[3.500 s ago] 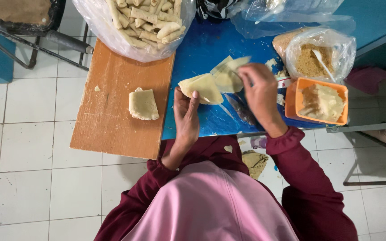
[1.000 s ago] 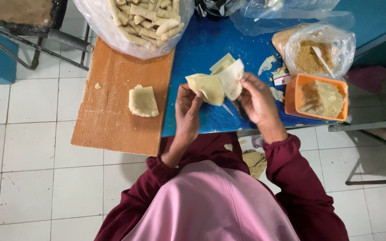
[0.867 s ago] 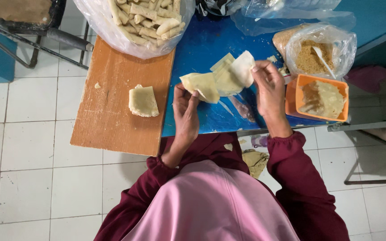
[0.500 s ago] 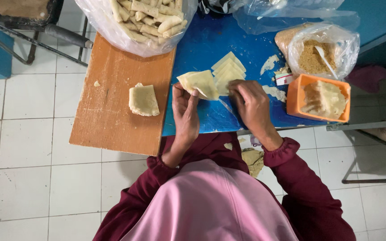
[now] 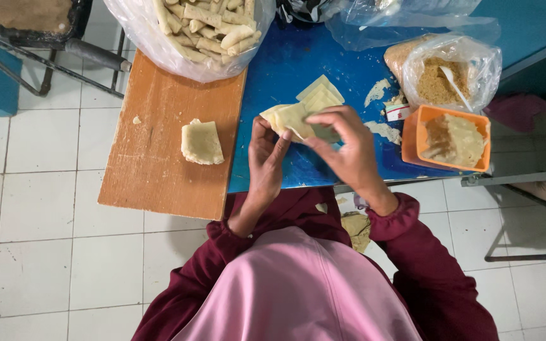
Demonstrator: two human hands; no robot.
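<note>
White floor tiles surround a blue table (image 5: 289, 69) with a wooden board (image 5: 159, 145) at its left edge. I log the containers: one clear bag (image 5: 188, 31) full of pale rolled sticks; one clear bag of brown crumbs (image 5: 447, 76) with a white spoon in it; one orange tub (image 5: 453, 139) holding pale filling. One folded pastry piece (image 5: 201, 142) lies on the board. One stack of pale wrapper sheets (image 5: 318, 96) rests on the blue top. Left hand (image 5: 266, 158) is partly curled, fingertips pinching a wrapper sheet (image 5: 291, 119). Right hand (image 5: 345, 148) is curled over that sheet's right edge, gripping it. I see the sheet just above the table, between both hands.
</note>
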